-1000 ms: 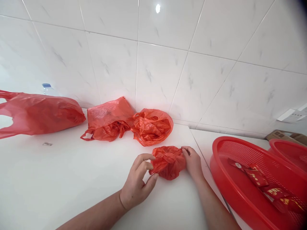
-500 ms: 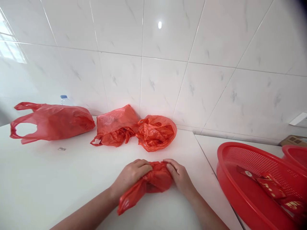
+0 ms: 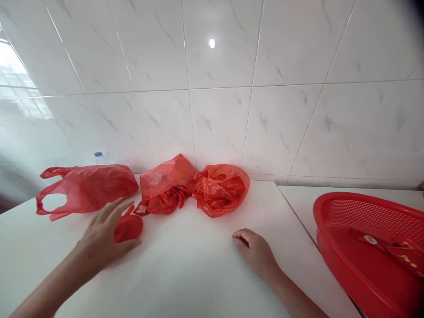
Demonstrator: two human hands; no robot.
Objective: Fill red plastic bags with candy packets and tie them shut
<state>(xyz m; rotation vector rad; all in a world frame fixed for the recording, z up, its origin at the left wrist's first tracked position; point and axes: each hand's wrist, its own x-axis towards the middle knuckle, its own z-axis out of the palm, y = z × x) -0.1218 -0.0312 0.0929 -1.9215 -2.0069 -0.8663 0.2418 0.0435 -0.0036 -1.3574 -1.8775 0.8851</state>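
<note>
On the left part of the white table, my left hand [image 3: 102, 238] is open, thumb and fingers spread beside a small wrapped red plastic bag [image 3: 131, 228]. The hand partly hides this bundle, and whether the fingertips touch it I cannot tell. Over the table to the right is my right hand [image 3: 255, 249], its fingers curled in with nothing visible in them. Beyond the hands, a row of red plastic bags lies along the wall: a long filled bag with loop handles [image 3: 96, 187], a folded bag [image 3: 167, 181] and an open bag stuffed with crumpled plastic [image 3: 223, 190].
A big red plastic basket [image 3: 326, 221] with perforated sides stands at the right, holding red packets [image 3: 400, 254] with gold print. A clear bottle with a blue cap [image 3: 98, 154] is behind the long bag. White tiled wall [image 3: 221, 119] closes off the back.
The wrapped red bag, between both hands earlier, is now at the left by my left hand, whose fingers have spread. My right hand has come off it and curled. The view has shifted slightly.
</note>
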